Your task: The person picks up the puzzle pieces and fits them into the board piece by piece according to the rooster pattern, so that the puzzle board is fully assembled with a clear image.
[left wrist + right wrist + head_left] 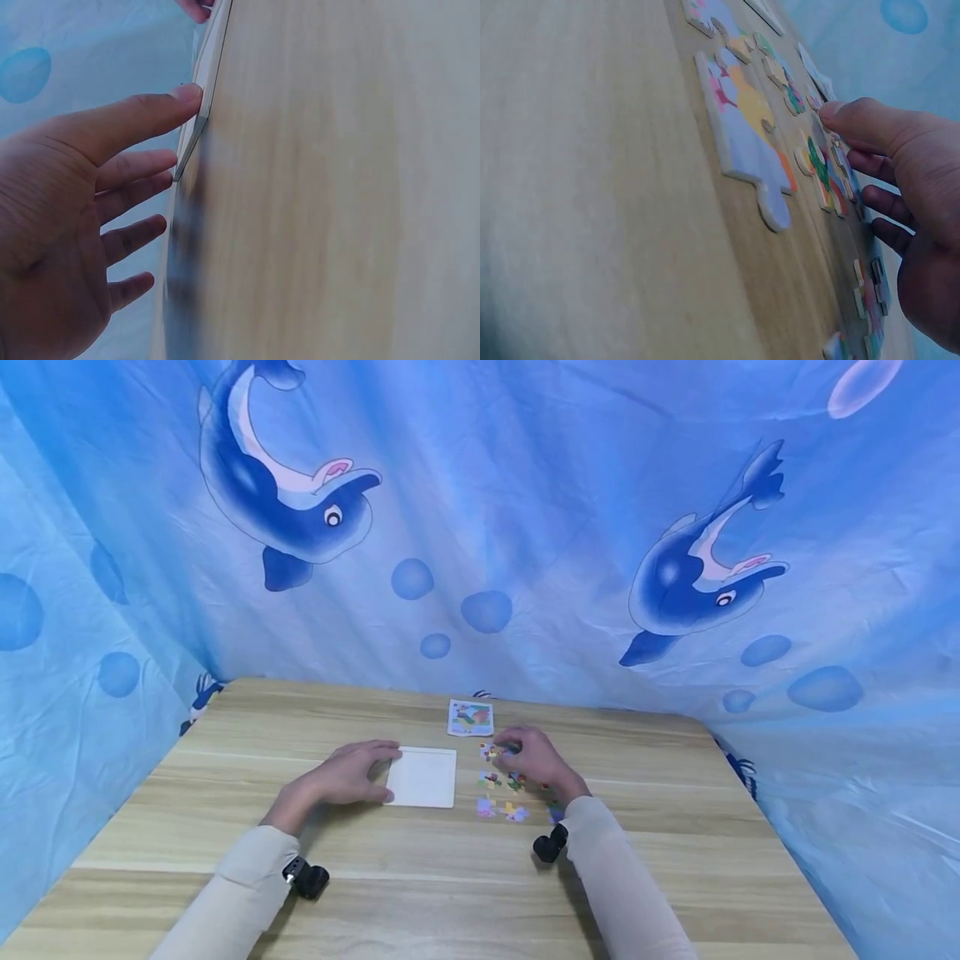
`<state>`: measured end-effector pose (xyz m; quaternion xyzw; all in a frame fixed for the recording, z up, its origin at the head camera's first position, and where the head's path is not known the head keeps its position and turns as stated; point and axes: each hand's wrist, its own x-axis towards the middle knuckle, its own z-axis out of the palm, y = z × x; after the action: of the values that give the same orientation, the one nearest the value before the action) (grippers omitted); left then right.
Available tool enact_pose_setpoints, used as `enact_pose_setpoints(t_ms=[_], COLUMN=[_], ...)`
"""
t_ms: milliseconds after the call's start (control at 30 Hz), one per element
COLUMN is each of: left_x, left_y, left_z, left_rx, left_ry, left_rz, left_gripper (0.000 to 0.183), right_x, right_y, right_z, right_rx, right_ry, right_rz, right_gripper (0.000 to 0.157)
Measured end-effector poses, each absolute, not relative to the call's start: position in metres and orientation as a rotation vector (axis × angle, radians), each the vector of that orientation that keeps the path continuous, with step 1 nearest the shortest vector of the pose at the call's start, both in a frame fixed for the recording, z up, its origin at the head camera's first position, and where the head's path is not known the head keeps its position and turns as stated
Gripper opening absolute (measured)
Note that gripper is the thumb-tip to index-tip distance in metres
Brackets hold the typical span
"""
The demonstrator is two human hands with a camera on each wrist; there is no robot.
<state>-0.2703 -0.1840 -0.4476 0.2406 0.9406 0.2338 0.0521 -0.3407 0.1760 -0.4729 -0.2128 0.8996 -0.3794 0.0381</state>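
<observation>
A white, shallow puzzle tray lies flat on the table. My left hand grips its left side, thumb at the near corner and fingertips at the far one. In the left wrist view the thumb lies on the edge of the tray, and the lower fingers are spread. To the right of the tray, colourful jigsaw pieces are laid out in rows. My right hand is over the farthest row, its thumb and index finger pinching a jigsaw piece. The palm and wrist partly hide the pieces on the right.
A small picture card lies behind the pieces near the table's far edge. The wooden table ends at a blue curtain with dolphins, which hangs at the back and sides. In the right wrist view, a large jigsaw piece lies nearest the camera.
</observation>
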Motion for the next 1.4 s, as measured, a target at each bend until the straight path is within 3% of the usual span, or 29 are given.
enact_pose_setpoints(t_ms=[400,700,1100,1400], left_x=[-0.274,-0.273,-0.276,-0.278], left_y=[-0.182,-0.189,-0.183,-0.181], left_z=[-0.455,-0.456,-0.462,-0.467], left_rx=[0.700,0.694,0.728,0.738], left_ry=[2.888,2.850,2.871,2.913], left_rz=[0.797,0.812,0.830,0.801], left_gripper=[0.074,0.076,0.076,0.075], right_x=[-0.341,-0.341,-0.336,-0.342], right_y=[0.171,0.163,0.114,0.084], right_z=[-0.474,-0.476,-0.462,-0.473], right_rx=[-0.681,-0.747,-0.903,-0.886], right_ry=[2.800,2.848,2.741,2.715], right_rz=[-1.179,-1.124,-1.180,-1.195], right_gripper=[0.019,0.022,0.017,0.025])
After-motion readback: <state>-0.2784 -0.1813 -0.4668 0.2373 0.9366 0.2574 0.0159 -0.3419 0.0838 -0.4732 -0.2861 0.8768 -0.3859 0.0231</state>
